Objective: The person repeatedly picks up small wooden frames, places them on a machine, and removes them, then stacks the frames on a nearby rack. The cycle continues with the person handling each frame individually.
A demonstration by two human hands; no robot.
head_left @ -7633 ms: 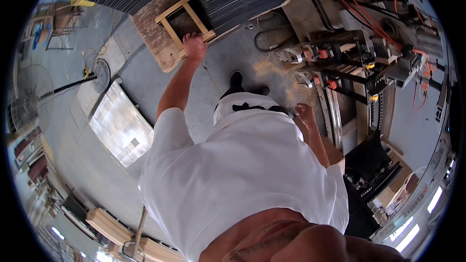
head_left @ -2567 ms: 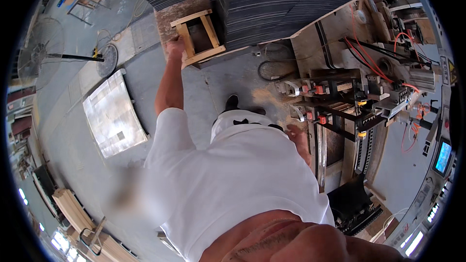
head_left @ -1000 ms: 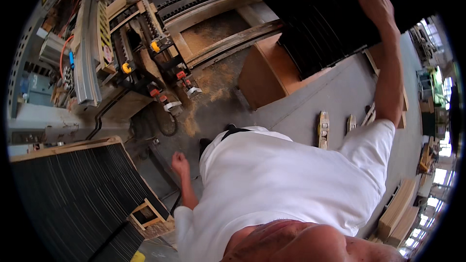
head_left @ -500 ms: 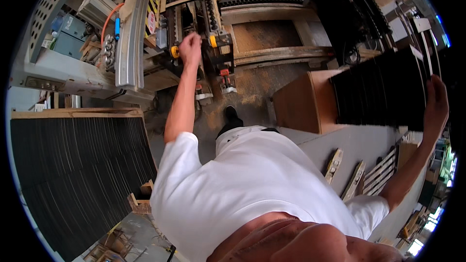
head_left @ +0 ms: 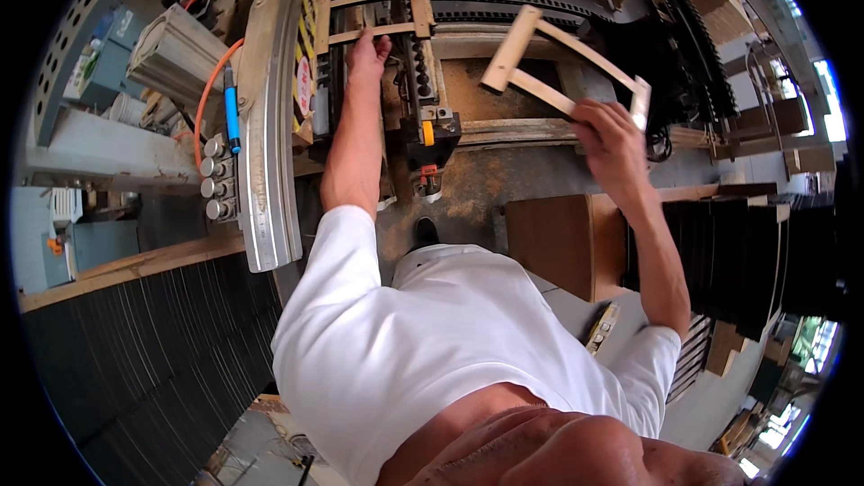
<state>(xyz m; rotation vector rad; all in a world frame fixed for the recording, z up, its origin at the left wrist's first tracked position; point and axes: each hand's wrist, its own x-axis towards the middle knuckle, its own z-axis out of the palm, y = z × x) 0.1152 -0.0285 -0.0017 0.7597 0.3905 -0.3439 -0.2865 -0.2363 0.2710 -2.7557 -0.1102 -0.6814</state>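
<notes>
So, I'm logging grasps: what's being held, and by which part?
The right grip holds a wooden frame by its near rail, toward the right end. The left grip is at the near rail of a second frame; a hold can't be told.

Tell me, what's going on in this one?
A person in a white T-shirt is at a machine, with both hands on the work side. The right hand holds a pale wooden frame in the air by one long bar. The left hand is at the near bar of a second wooden frame on the machine; its grip is unclear. Sawdust lies below.
</notes>
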